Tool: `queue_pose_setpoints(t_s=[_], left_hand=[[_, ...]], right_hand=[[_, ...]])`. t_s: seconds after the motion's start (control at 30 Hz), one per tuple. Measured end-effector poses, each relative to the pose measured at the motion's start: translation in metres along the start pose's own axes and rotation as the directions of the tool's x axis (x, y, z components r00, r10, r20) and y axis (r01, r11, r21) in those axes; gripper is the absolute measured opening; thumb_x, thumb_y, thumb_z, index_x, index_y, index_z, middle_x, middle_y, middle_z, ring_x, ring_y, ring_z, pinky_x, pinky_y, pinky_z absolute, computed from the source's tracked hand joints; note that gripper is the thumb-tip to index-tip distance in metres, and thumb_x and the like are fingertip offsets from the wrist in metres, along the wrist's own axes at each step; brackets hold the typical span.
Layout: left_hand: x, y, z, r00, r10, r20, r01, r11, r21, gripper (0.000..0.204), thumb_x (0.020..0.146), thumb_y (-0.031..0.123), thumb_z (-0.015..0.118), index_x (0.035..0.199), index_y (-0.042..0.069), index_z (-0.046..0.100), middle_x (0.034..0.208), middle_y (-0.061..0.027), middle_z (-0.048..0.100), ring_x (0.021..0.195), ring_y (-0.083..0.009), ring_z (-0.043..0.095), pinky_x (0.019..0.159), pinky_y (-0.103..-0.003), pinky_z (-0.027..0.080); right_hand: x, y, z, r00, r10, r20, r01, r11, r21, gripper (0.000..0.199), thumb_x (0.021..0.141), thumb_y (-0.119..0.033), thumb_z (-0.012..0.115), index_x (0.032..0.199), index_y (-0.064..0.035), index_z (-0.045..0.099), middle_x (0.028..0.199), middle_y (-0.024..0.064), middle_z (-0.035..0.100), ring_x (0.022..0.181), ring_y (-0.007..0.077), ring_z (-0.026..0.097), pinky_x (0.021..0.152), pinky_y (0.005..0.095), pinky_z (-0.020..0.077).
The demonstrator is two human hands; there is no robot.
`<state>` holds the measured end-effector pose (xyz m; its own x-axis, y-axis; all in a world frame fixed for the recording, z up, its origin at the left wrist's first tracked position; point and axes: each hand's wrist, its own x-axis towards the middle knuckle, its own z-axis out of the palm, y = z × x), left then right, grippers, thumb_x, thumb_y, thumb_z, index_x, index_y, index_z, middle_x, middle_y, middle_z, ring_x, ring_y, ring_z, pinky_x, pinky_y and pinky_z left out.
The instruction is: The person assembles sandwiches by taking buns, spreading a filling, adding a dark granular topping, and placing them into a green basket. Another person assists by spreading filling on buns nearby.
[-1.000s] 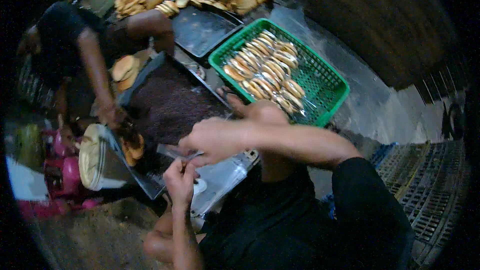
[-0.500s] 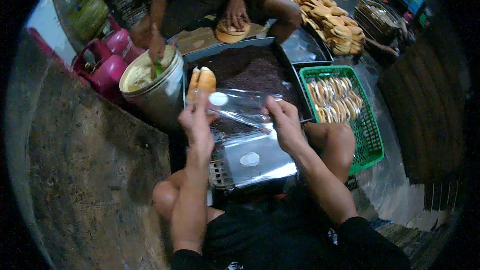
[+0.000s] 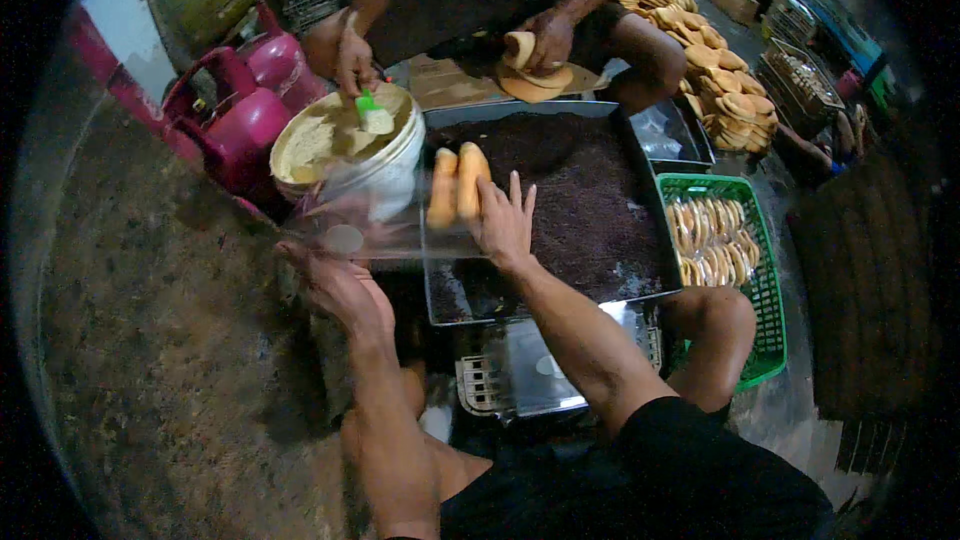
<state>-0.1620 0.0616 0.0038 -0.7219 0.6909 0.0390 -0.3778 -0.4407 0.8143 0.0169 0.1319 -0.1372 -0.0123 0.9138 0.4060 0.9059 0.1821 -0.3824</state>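
While bagging: clear plastic bag [image 3: 385, 238] pinched by left hand [image 3: 340, 285], right hand [image 3: 503, 225] spread.
Best kept taut before loading bread rolls [image 3: 457, 183].

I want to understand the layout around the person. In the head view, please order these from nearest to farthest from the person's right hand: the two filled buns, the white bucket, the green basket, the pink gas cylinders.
From the right hand:
1. Two filled buns, at its fingertips, over the dark tray.
2. White bucket, to the left.
3. Green basket, to the right.
4. Pink gas cylinders, far left, beyond the bucket.
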Motion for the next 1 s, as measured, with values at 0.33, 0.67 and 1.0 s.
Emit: queue_pose_setpoints(t_s=[0.33,0.67,1.0], left_hand=[[-0.015,-0.028,0.019,0.968,-0.001,0.252,-0.088,0.935,0.343,0.053,0.102,0.056,0.038,0.104,0.005,0.052,0.122,-0.0206,0.063,0.108,-0.0299,0.062,0.095,-0.048,0.048],[-0.208,-0.036,0.102,0.652,-0.355,0.670,0.230,0.935,0.271,0.070,0.097,0.059,0.042,0.143,0.006,0.035,0.137,-0.0189,0.049,0.117,-0.0332,0.058,0.088,-0.045,0.059],[-0.235,-0.086,0.116,0.559,-0.683,0.471,0.767,0.642,0.020,0.058,0.091,0.038,0.069,0.134,0.005,0.049,0.128,-0.0127,0.059,0.110,-0.0241,0.062,0.092,-0.035,0.054]], right_hand=[[-0.035,0.126,-0.279,0.841,0.336,0.424,-0.534,0.391,0.749,0.039,0.083,-0.021,0.061,0.113,0.0049,0.065,0.107,0.0092,0.068,0.099,0.0169,0.061,0.092,0.0280,0.0456],[-0.075,0.146,-0.305,0.907,0.342,0.247,-0.311,0.147,0.939,0.060,0.082,-0.014,0.067,0.137,0.0002,0.049,0.085,0.0050,0.069,0.080,0.0129,0.063,0.071,0.0252,0.0487],[-0.082,0.135,-0.333,0.872,-0.136,-0.470,0.262,0.941,0.214,0.058,0.076,-0.023,0.077,0.127,-0.0111,0.053,0.142,0.0195,0.044,0.136,0.0483,0.033,0.110,0.0581,0.0314]])
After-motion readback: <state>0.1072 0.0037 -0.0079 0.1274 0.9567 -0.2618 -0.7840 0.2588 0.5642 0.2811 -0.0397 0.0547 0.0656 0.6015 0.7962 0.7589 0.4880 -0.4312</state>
